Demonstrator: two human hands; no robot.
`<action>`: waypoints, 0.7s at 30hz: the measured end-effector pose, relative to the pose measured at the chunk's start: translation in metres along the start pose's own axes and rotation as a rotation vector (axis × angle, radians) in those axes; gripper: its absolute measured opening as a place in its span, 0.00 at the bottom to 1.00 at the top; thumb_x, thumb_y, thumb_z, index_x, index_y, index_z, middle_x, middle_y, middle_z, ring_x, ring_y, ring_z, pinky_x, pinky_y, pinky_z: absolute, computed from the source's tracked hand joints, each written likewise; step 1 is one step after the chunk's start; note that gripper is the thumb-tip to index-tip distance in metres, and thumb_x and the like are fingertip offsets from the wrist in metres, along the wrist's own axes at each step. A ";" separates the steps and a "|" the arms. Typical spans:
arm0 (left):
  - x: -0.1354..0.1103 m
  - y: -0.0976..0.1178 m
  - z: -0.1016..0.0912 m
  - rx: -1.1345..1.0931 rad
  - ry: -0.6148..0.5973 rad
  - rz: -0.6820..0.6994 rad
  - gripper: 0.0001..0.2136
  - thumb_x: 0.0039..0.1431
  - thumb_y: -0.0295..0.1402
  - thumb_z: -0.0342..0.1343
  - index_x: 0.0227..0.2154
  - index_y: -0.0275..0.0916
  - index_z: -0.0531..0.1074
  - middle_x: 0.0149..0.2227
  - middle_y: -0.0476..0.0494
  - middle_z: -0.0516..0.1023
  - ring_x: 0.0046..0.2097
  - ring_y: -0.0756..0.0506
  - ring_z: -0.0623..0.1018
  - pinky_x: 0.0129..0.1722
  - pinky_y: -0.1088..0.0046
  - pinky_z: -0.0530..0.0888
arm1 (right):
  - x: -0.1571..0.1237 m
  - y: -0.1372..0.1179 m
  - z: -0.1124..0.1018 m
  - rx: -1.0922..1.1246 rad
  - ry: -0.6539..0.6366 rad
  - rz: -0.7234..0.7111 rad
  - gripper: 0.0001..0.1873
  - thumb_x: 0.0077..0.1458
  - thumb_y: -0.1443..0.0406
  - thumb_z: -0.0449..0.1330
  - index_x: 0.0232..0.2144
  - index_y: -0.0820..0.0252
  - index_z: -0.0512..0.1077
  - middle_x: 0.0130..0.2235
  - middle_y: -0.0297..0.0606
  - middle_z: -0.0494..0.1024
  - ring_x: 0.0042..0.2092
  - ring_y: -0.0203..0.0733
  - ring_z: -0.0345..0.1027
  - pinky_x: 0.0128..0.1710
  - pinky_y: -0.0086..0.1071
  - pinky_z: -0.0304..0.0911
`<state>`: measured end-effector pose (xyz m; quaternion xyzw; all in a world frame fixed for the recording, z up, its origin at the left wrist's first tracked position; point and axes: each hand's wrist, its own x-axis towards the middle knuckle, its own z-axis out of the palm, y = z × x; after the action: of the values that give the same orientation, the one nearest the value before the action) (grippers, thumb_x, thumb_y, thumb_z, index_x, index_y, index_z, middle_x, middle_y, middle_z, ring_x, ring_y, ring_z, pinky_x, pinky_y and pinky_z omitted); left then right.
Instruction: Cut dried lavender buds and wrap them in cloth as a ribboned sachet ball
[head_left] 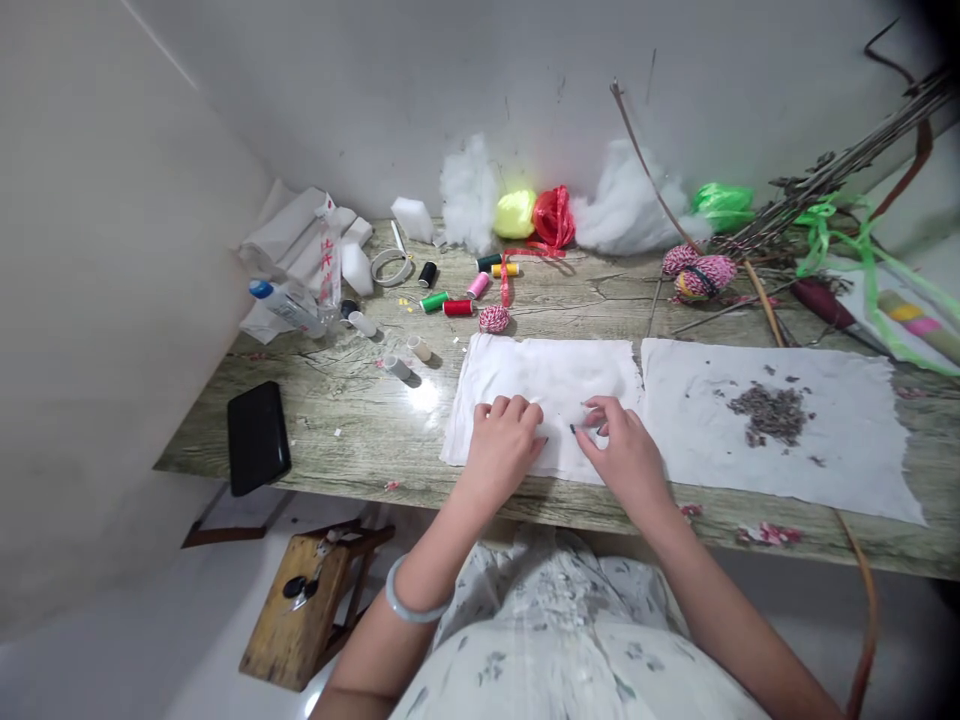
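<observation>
A white cloth [547, 375] lies flat on the wooden table [337, 400] in front of me. My left hand [504, 440] rests on its near edge with the fingers curled under, knuckles up. My right hand [622, 450] sits just to the right on the same cloth, fingertips pinched together around something small and dark that I cannot make out. A second white sheet [825, 440] lies to the right with a small heap of dried dark bits [771, 412] on it.
Several thread spools [457, 306] and a red-white twine ball [493, 318] lie behind the cloth. Stuffing [469, 195], plastic bags, a bottle [285, 305] and paper stand at the back left. A black phone [257, 436] lies at the left edge; dried twigs [840, 180] at the right; a wooden stool [307, 605] below.
</observation>
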<state>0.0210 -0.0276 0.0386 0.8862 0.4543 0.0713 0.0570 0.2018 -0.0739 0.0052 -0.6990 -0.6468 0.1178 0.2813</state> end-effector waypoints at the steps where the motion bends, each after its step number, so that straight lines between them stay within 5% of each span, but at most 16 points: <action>1: 0.000 0.001 0.002 0.012 0.002 -0.010 0.08 0.56 0.32 0.58 0.38 0.40 0.67 0.39 0.44 0.73 0.43 0.41 0.69 0.39 0.62 0.62 | 0.000 0.000 0.000 -0.011 0.000 -0.031 0.11 0.56 0.63 0.56 0.43 0.56 0.66 0.33 0.37 0.75 0.36 0.45 0.66 0.37 0.37 0.61; 10: 0.003 -0.005 0.001 -0.046 0.115 -0.139 0.02 0.60 0.29 0.53 0.34 0.41 0.69 0.35 0.45 0.74 0.39 0.43 0.71 0.40 0.62 0.61 | 0.000 0.019 -0.023 -0.147 0.051 -0.093 0.08 0.57 0.67 0.53 0.37 0.56 0.70 0.35 0.39 0.75 0.38 0.47 0.64 0.41 0.40 0.59; 13: 0.001 -0.004 0.002 -0.104 0.093 -0.119 0.05 0.59 0.31 0.55 0.38 0.42 0.70 0.40 0.45 0.73 0.43 0.42 0.70 0.40 0.63 0.62 | -0.003 0.026 -0.021 -0.100 0.019 -0.047 0.10 0.57 0.65 0.54 0.42 0.57 0.69 0.35 0.40 0.73 0.38 0.47 0.64 0.40 0.40 0.61; 17: -0.006 -0.010 -0.004 -0.263 0.264 -0.165 0.09 0.61 0.30 0.50 0.44 0.40 0.66 0.45 0.41 0.70 0.47 0.42 0.69 0.44 0.63 0.65 | -0.008 0.021 -0.028 0.063 0.149 0.039 0.18 0.57 0.60 0.56 0.50 0.57 0.64 0.42 0.43 0.69 0.37 0.43 0.65 0.40 0.39 0.64; 21: -0.010 -0.028 -0.009 -0.385 0.293 -0.217 0.12 0.61 0.27 0.47 0.47 0.40 0.64 0.46 0.39 0.68 0.49 0.42 0.70 0.49 0.61 0.67 | -0.006 0.014 -0.034 0.015 0.163 -0.039 0.21 0.58 0.59 0.55 0.54 0.55 0.64 0.48 0.47 0.66 0.46 0.48 0.65 0.47 0.43 0.63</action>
<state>-0.0089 -0.0190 0.0424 0.7853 0.5281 0.2776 0.1656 0.2304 -0.0882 0.0241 -0.6914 -0.6344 0.0598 0.3403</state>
